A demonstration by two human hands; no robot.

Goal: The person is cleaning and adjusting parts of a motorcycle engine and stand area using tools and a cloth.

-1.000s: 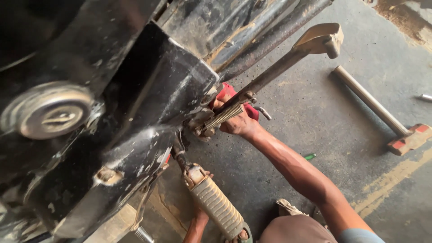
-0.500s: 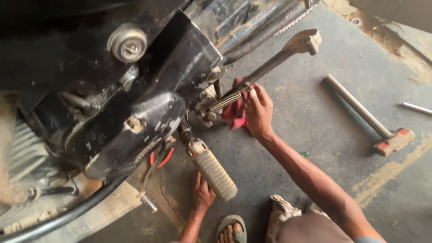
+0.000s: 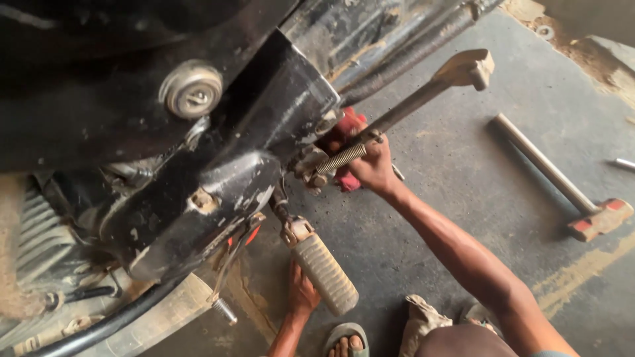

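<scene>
Both hands work low beside the motorcycle engine (image 3: pixel 198 192). The right hand (image 3: pixel 370 165) is closed around a red rag (image 3: pixel 347 132), pressing it against the base of the kick-start lever (image 3: pixel 410 102), just where the coiled spring sits at the pivot. The left hand (image 3: pixel 301 294) rests flat with fingers spread on the concrete floor (image 3: pixel 476 198), partly hidden behind the ribbed footpeg (image 3: pixel 324 274); it grips nothing that I can see.

The kick-start lever juts up and to the right from the dark engine casing, ending in a flat tan pedal near the top edge of the view. It looks like a stiff, heavy steel bar, likely greasy near the pivot, so the rag gives a surer hold there; the bare shaft farther out would be the better place to lever it. The rag itself is soft and light.

Just below the pivot, the footpeg hangs down towards the floor, with the person's sandalled foot (image 3: pixel 344 340) near the bottom edge. Well apart to the right, a hammer (image 3: pixel 562 182) with a long pale handle and a red-ended head lies on the floor near the right edge. A round chrome cap (image 3: pixel 192 89) sits on the black bodywork towards the upper left. No packages, labels or signs show.
</scene>
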